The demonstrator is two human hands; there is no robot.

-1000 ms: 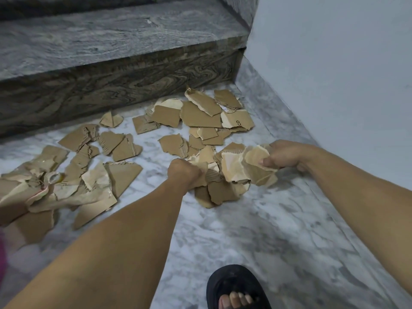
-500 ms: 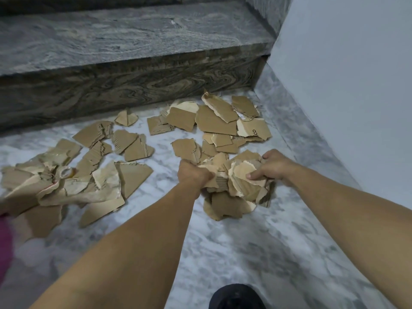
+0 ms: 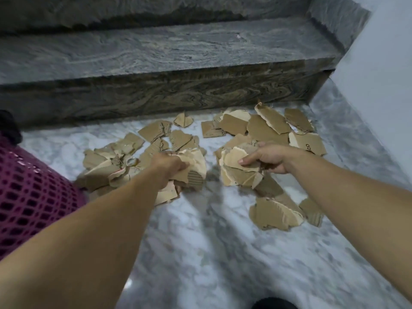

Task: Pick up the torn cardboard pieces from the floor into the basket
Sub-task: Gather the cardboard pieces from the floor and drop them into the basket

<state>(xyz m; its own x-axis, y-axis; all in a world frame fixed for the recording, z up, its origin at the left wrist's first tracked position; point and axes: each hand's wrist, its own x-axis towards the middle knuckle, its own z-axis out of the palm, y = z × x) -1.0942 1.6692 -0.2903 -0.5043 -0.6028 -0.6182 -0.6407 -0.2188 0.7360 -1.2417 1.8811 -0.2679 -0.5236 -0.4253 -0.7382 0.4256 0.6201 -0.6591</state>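
Observation:
Several torn brown cardboard pieces [image 3: 265, 128] lie scattered on the marble floor [image 3: 200, 241] in front of a stone step. My left hand [image 3: 168, 168] grips a bunch of cardboard pieces [image 3: 196, 168] held above the floor. My right hand [image 3: 265, 160] grips a second bunch of cardboard pieces [image 3: 236, 168], a little to the right. A few loose pieces [image 3: 276, 214] lie below my right forearm. The magenta mesh basket [image 3: 29, 195] stands at the left edge, only partly in view.
A dark grey stone step [image 3: 156, 56] runs across the back. A pale wall [image 3: 379, 81] closes the right side. A black sandal toe [image 3: 274, 304] shows at the bottom edge. More cardboard [image 3: 107, 163] is heaped near the basket.
Both hands lifted their bunches and moved apart and leftward toward the basket, which came into view. A few pieces stayed on the floor at the right.

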